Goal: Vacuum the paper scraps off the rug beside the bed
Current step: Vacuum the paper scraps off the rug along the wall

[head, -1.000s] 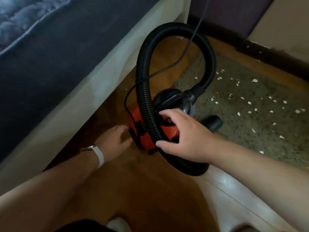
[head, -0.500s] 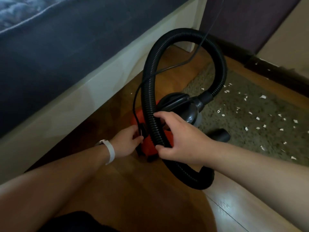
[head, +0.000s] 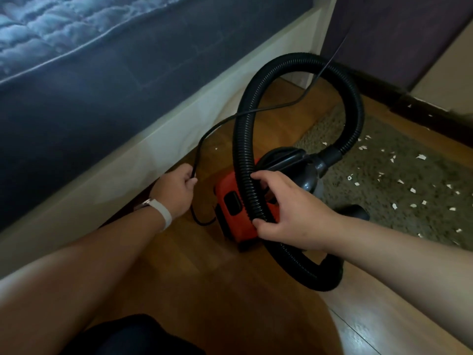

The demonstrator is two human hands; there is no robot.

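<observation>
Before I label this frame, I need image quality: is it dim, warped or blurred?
Head view: dim overall, white paper scraps still legible on the olive shaggy rug; wide-angle bends the pale bed frame; window glare on wooden floor.

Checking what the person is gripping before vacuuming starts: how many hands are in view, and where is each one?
2. The left hand is near the bed base, pinching the thin black power cord. The right hand grips the ribbed black hose over the orange vacuum.
</observation>
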